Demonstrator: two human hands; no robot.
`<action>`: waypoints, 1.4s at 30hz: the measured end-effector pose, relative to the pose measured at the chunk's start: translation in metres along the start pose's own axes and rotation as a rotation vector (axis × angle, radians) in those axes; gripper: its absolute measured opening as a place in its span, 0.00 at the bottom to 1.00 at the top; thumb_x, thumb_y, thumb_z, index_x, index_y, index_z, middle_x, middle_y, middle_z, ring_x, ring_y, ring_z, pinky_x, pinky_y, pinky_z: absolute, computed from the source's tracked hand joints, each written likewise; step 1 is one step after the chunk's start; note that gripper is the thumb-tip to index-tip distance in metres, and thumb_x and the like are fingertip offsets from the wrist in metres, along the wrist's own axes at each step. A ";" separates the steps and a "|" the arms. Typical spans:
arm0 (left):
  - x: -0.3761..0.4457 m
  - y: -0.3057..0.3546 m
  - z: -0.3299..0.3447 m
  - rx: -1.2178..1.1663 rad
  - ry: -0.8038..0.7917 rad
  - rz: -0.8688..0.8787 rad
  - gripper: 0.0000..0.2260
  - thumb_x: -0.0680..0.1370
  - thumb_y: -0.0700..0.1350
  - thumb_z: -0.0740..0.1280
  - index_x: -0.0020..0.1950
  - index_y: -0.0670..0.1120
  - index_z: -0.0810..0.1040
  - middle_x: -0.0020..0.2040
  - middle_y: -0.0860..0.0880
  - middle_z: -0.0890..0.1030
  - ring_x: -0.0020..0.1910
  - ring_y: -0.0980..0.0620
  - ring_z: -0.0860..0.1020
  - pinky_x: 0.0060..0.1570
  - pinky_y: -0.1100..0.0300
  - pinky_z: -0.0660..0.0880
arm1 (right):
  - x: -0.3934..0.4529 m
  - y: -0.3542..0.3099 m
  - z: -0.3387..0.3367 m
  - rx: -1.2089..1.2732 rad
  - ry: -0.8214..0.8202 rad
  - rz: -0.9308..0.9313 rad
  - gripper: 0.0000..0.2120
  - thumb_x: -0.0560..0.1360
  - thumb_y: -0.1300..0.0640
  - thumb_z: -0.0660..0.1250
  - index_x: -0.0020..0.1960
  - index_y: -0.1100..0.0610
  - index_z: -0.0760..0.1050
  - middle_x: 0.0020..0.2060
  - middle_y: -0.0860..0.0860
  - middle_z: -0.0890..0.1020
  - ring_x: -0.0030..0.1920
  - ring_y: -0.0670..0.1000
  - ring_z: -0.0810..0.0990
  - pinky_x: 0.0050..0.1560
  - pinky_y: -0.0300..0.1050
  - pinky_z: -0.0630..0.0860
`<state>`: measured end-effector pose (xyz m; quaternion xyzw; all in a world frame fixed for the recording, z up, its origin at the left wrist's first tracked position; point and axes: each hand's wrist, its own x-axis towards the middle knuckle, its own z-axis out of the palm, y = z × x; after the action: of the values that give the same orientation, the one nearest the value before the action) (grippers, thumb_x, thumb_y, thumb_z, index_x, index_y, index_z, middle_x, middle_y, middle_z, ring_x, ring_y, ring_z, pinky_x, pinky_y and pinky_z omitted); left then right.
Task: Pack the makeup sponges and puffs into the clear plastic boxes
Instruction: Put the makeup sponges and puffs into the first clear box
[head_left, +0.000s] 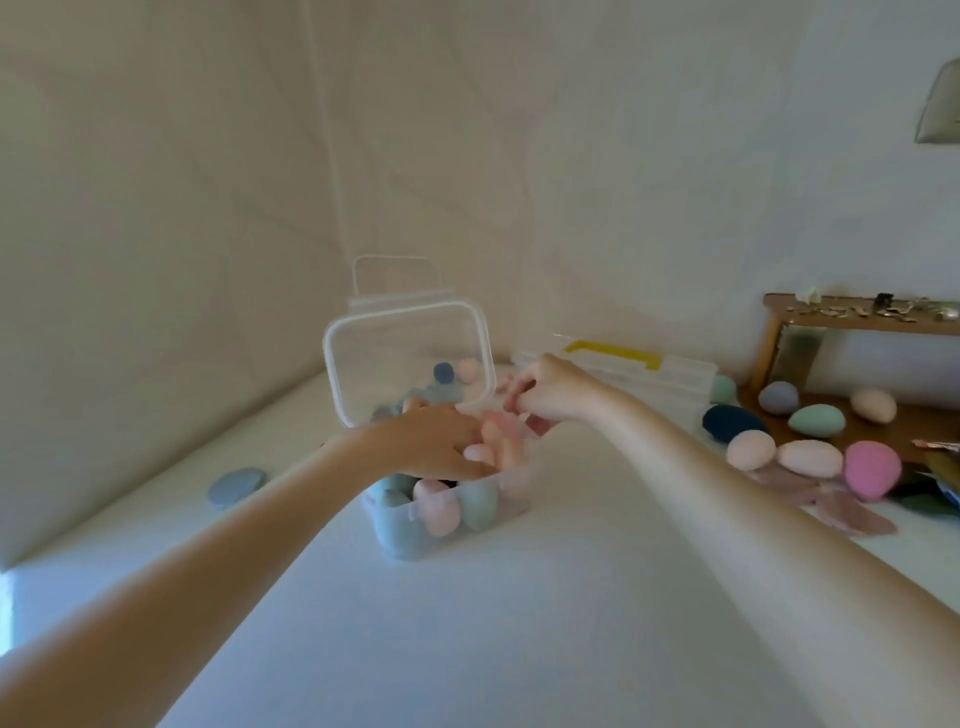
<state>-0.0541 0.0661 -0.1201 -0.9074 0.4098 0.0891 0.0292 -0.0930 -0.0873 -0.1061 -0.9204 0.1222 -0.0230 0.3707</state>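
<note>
Two hands: both work at the clear plastic box (441, 512), which sits mid-table, already crowded with pink, green and blue sponges.
Left hand (431, 447): laid over the box's open top, fingers spread fairly flat on the sponges, apparently pressing them down.
Right hand (540, 392): just right of the box's far corner, fingers curled; it seems to pinch something pale pink, though blur hides what.
Lid (408, 364): stands upright behind the box, hinged open, clasp tab at its top.
Risk, overfilling: the box looks near full, so springy sponges may pop out once the pressing hand lifts, or stop the lid shutting.
Risk, tipping: a push on one edge could slide or tilt the light box.
Loose sponges (810, 457): many egg shapes lie well right of the box, waiting; one blue-grey round puff (238, 486) lies to its left.
Second container (649, 376): right of the lid, clear with a yellow handle.
Surface: white table (493, 623), smooth.
Room: pale walls; wooden shelf (857, 317) far right of the box, littered with small items.
</note>
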 end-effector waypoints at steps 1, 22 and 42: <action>-0.006 -0.012 -0.003 0.035 -0.020 -0.013 0.22 0.74 0.61 0.55 0.54 0.45 0.75 0.51 0.45 0.80 0.56 0.46 0.72 0.61 0.52 0.62 | 0.005 -0.007 0.006 0.017 -0.037 -0.009 0.13 0.76 0.67 0.57 0.40 0.57 0.77 0.40 0.55 0.80 0.39 0.56 0.80 0.49 0.50 0.80; 0.004 -0.105 0.012 -0.140 0.113 -0.088 0.19 0.72 0.60 0.66 0.60 0.54 0.72 0.65 0.53 0.67 0.68 0.47 0.58 0.58 0.49 0.63 | 0.178 -0.033 0.076 -0.584 -0.097 0.008 0.07 0.73 0.55 0.65 0.47 0.58 0.76 0.49 0.57 0.82 0.43 0.55 0.77 0.48 0.48 0.76; 0.000 -0.102 0.009 -0.161 0.102 -0.103 0.20 0.74 0.57 0.65 0.64 0.51 0.72 0.64 0.51 0.71 0.68 0.47 0.60 0.63 0.51 0.65 | 0.094 -0.066 0.017 0.221 0.143 -0.273 0.14 0.71 0.55 0.72 0.45 0.55 0.66 0.35 0.50 0.75 0.32 0.49 0.71 0.26 0.37 0.65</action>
<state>0.0207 0.1347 -0.1314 -0.9299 0.3552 0.0741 -0.0603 0.0137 -0.0523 -0.0777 -0.8782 0.0188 -0.1518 0.4531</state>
